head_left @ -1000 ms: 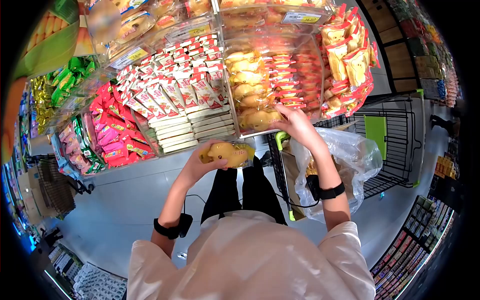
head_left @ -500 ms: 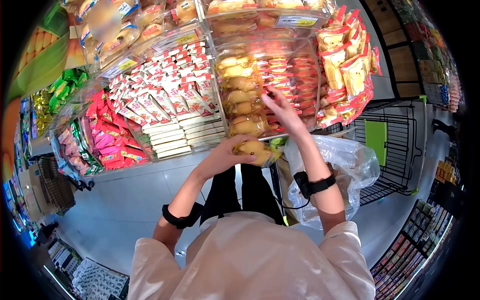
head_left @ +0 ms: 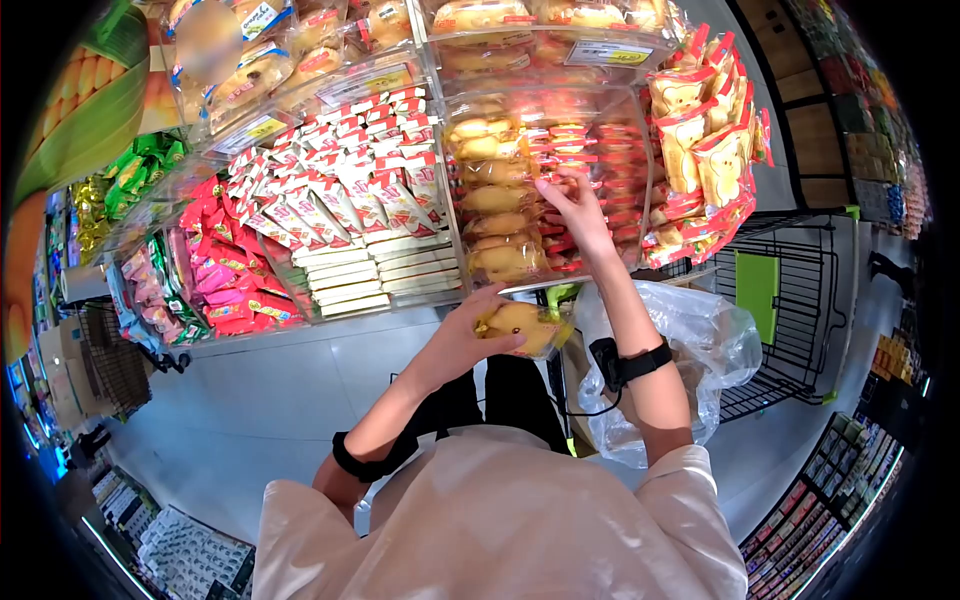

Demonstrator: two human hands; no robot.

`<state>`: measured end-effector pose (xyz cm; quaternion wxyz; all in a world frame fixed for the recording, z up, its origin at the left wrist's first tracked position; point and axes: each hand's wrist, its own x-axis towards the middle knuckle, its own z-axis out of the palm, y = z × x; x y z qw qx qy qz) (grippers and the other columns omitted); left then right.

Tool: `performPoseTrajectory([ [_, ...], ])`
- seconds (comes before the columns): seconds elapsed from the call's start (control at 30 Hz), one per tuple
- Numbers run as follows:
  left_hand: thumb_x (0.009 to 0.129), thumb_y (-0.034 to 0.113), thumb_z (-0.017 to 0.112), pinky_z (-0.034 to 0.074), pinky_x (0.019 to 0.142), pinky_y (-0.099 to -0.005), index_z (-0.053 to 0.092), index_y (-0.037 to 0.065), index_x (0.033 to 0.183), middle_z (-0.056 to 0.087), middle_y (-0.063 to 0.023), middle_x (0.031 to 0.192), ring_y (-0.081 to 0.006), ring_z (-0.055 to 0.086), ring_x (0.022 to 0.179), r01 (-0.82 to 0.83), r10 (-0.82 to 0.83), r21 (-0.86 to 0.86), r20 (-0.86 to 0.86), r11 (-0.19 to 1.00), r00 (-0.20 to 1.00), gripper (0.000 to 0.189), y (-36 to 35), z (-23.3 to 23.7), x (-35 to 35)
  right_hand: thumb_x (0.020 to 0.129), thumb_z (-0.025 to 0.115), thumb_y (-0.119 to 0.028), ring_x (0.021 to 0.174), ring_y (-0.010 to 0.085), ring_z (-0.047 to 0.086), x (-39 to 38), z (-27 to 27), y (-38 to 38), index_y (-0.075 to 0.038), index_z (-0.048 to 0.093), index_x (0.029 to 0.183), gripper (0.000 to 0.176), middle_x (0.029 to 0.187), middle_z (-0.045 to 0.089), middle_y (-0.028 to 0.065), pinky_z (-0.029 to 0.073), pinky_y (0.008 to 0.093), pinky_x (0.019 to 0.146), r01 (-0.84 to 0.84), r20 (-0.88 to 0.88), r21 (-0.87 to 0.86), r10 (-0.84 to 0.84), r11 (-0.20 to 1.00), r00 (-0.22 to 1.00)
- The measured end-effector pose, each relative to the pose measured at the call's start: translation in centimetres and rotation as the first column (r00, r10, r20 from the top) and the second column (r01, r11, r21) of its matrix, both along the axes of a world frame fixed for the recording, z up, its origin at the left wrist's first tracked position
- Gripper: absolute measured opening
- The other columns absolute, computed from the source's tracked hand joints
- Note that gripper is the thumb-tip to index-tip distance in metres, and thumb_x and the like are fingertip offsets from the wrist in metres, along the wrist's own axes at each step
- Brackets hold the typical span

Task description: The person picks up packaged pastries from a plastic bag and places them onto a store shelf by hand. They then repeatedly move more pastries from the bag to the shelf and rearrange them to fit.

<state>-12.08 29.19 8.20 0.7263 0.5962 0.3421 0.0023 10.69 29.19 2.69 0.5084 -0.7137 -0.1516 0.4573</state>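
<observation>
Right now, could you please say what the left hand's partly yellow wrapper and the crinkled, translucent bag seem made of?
The partly yellow wrapper: probably glossy plastic film, see-through with highlights. The crinkled, translucent bag: likely thin, shiny plastic, given its glinting creases.

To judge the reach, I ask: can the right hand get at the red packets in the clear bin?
Probably yes: the right hand is close over the red packets, and nothing seems to block it.

The left hand's fingers (head_left: 500, 346) hide part of a wrapped bun (head_left: 527, 324); a blurred patch (head_left: 208, 41) between 10 and 11 o'clock obscures packaged bread (head_left: 248, 84); the frame crops the shirt (head_left: 500, 530) at 6 o'clock.
</observation>
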Motion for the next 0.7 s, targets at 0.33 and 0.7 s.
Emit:
performPoseTrajectory([
  [0.33, 0.079, 0.021, 0.070, 0.039, 0.092, -0.0275, 0.052, -0.001, 0.117, 0.053, -0.0095, 0.114, -0.0162, 0.050, 0.105, 0.031, -0.031, 0.023, 0.007, 0.999, 0.999, 0.048, 0.3, -0.9, 2.0, 0.084, 0.065, -0.018, 0.085, 0.0067, 0.052, -0.6, -0.6, 2.2, -0.005, 0.050, 0.126, 0.046, 0.091, 0.059, -0.0002, 0.041, 0.0221, 0.080, -0.271, 0.039, 0.202, 0.268, 0.941, 0.963],
  [0.7, 0.079, 0.020, 0.070, 0.041, 0.086, -0.0260, 0.054, -0.002, 0.113, 0.054, -0.0049, 0.108, -0.0126, 0.051, 0.098, -0.040, 0.039, -0.092, -0.011, 0.995, 0.999, 0.043, 0.8, 0.7, 1.0, 0.089, 0.058, -0.030, 0.113, 0.0110, 0.045, 0.2, -1.4, 5.9, -0.007, 0.041, 0.135, 0.054, 0.127, 0.050, 0.0045, 0.033, 0.0274, 0.096, -0.375, 0.175, 0.105, 0.354, 0.921, 0.919],
])
